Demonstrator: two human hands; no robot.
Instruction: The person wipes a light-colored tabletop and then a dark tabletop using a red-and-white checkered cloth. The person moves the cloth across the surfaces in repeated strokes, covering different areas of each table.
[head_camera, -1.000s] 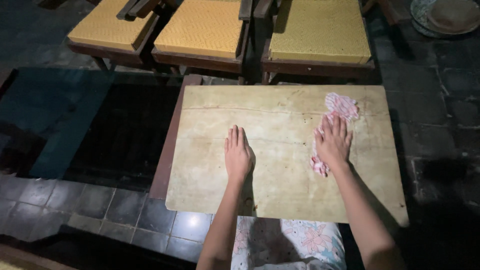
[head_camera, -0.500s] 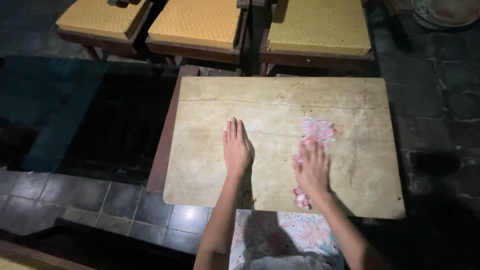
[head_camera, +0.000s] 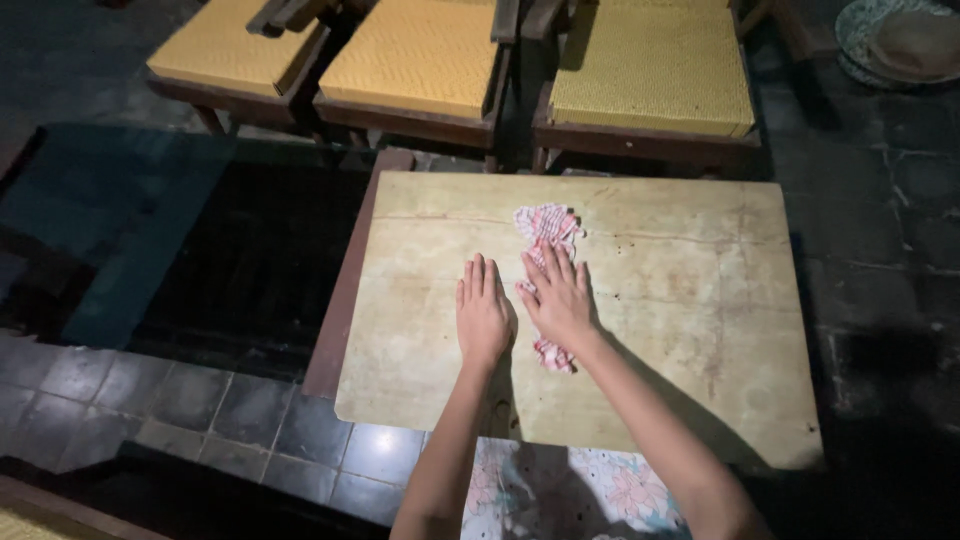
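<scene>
- Right hand (head_camera: 557, 300), fingers spread flat, presses a red-and-white checked cloth (head_camera: 545, 228) onto the worn counter (head_camera: 680, 300); cloth sticks out beyond the fingertips.
- Left hand (head_camera: 483, 315) lies flat and empty just beside it.
- Risk: the bunched cloth could slip from under the palm, or the hands collide.

Single head-worn view, looking steeply down from close above the worn tabletop (head_camera: 650, 300); both forearms enter from the bottom edge, yellow-cushioned chairs (head_camera: 640, 70) line the top, dark tiled floor (head_camera: 200, 420) fills the left.
</scene>
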